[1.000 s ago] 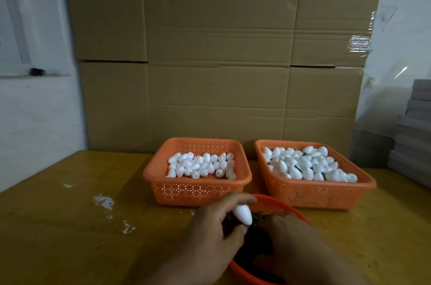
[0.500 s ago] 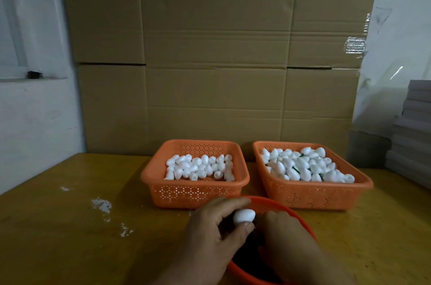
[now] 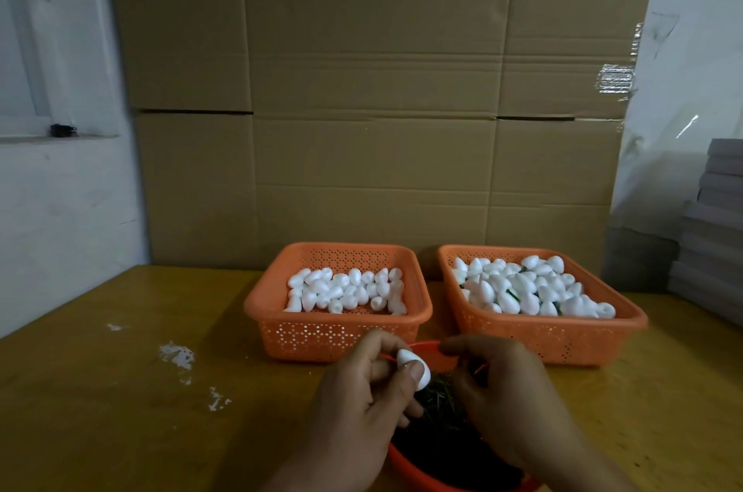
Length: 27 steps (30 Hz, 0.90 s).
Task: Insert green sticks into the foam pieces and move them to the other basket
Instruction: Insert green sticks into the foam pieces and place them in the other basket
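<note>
Dim, flat indoor lighting; wide-angle view.
Soft shadows are falling behind the baskets (image 3: 337, 324); tape (image 3: 617, 78) on the cardboard (image 3: 374, 89) is glaring faintly; edges are bowing, and the bowl's (image 3: 414, 469) dark contents are losing detail.

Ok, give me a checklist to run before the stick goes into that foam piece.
1. Foam piece pinched firmly in left hand: ok.
2. Green stick in right hand: cannot tell, fingers hide it.
3. Stick supply in red bowl: ok, dark pile visible.
4. Right basket has room for another piece: ok.
5. Left basket still holds foam: ok.
</note>
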Tool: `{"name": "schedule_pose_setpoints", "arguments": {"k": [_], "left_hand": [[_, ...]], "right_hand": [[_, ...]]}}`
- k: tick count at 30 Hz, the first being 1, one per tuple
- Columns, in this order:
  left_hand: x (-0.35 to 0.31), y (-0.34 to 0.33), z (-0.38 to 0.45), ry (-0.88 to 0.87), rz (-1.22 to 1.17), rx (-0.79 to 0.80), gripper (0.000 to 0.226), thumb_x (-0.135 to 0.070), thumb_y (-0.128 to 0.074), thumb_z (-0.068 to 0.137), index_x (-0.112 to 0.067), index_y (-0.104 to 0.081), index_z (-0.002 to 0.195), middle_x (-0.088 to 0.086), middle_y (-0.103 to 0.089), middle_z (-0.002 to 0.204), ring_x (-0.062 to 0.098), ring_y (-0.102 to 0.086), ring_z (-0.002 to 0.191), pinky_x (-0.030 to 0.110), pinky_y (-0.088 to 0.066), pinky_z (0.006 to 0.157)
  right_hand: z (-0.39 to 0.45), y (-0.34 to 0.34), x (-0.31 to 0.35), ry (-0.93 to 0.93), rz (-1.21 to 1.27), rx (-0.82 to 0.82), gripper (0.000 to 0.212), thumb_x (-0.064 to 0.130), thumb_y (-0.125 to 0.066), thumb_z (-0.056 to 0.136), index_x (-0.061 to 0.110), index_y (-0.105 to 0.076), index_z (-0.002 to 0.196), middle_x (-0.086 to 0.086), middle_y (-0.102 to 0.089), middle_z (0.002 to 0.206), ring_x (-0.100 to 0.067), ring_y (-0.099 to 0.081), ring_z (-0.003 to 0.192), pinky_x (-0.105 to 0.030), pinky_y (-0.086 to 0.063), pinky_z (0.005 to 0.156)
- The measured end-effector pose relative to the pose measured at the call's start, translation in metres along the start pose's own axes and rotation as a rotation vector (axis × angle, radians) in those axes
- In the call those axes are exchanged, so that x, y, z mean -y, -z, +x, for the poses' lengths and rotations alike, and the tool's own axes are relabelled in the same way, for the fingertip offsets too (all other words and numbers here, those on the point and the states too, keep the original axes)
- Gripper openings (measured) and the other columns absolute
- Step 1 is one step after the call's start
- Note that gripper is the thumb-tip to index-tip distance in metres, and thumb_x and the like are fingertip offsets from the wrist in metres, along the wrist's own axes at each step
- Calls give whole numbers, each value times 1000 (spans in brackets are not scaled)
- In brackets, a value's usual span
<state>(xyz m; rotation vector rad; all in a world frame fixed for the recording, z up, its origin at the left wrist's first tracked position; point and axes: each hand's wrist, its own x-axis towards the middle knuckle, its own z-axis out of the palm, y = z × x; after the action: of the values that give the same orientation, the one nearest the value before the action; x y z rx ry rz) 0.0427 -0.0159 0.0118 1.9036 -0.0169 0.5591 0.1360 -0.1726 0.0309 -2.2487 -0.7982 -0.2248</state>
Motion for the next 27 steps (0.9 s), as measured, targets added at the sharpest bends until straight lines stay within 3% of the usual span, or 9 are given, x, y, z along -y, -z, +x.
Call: {"name": "schedule_pose_setpoints", "arguments": {"k": [4, 7, 10, 13, 16, 22, 27], "left_hand": [[-2, 2, 4, 63, -188, -21, 36, -44, -57, 88, -10, -59, 102, 7, -75, 89, 28, -70, 72, 31, -55, 62], [-3, 3, 6, 136, -349, -38, 42, -40, -57, 88, -1, -58, 102, 16, -74, 89, 29, -69, 68, 28, -52, 56], [-8, 4, 6, 188, -456, -40, 45, -39, -57, 88, 4, -58, 101, 22, -73, 84, 27, -66, 62, 26, -48, 51], [-11, 4, 5, 246, -542, -46, 49, -40, -56, 87, 6, -59, 104, 21, -71, 79, 23, -62, 57, 25, -44, 49], [-12, 6, 5, 295, -613, -36, 51, -41, -55, 90, 7, -59, 107, 18, -69, 76, 21, -59, 57, 25, -43, 49], [-16, 7, 6, 343, -691, -22, 40, -40, -55, 92, -2, -65, 99, 16, -66, 74, 19, -57, 56, 24, -41, 48], [-17, 6, 5, 348, -691, -20, 40, -41, -56, 90, -3, -66, 95, 15, -65, 72, 19, -57, 55, 24, -41, 48]], "right_hand": [[-1, 10, 5, -80, 465, -18, 32, 1, -70, 88, 22, -69, 113, 3, -75, 80, -15, -74, 72, -36, -63, 72], [-3, 15, 12, -97, 806, -65, 32, -8, -70, 83, 13, -70, 108, -10, -74, 77, -25, -75, 70, -26, -61, 65], [-5, 13, 19, -75, 993, -101, 32, -15, -70, 79, 8, -72, 101, -14, -73, 74, -29, -74, 69, -23, -59, 62], [-7, 10, 22, -26, 1053, -94, 32, -16, -71, 74, 5, -73, 99, -16, -72, 72, -30, -74, 67, -25, -59, 61], [-9, 8, 24, 43, 1044, -66, 30, -3, -76, 67, 8, -76, 94, -16, -72, 73, -30, -75, 68, -24, -59, 61], [-13, 3, 27, 94, 1023, -62, 33, 6, -77, 60, 9, -75, 93, -18, -73, 73, -25, -73, 64, -22, -58, 61], [-15, -6, 27, 125, 910, -117, 27, 3, -79, 68, 15, -76, 91, -14, -75, 76, -30, -74, 72, -34, -63, 70]]}}
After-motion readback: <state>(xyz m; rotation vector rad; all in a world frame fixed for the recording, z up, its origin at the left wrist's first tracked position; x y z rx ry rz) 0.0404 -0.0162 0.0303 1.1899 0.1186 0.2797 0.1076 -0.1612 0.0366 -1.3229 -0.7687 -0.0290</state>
